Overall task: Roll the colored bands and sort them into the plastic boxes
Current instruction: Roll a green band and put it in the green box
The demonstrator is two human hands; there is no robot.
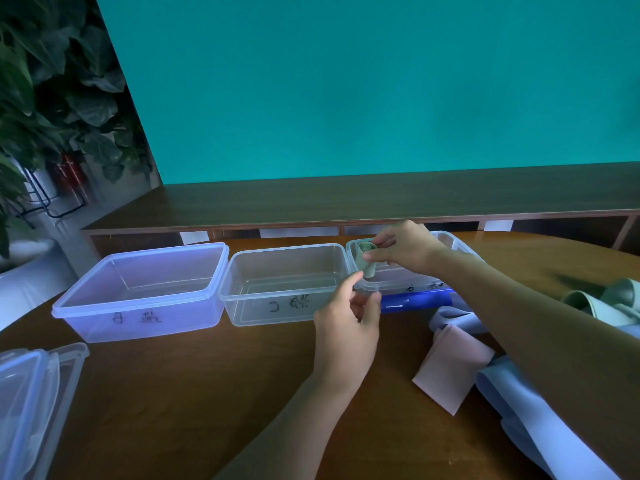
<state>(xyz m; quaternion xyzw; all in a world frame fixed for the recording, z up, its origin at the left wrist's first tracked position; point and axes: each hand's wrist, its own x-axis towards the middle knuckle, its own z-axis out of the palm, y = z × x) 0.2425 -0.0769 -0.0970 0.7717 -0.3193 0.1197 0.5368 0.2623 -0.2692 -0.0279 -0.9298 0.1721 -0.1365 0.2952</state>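
Rolled green band held over the right-hand box, ready to drop.

The right hand pinches the rolled green band between thumb and fingers, just above the near-left corner of the right box; the left hand hovers just below, fingers loosely curled and holding nothing. Best to keep the pinch firm so the roll stays tight, lower it inside the rim, then let go; the middle box sits just beside it on the table, so aim matters.

Three plastic boxes: left box, middle box, right box, in a row. Left of that row, a stack of lids, number unclear. Right of it, one pink band, several blue bands; one green roll above the right box
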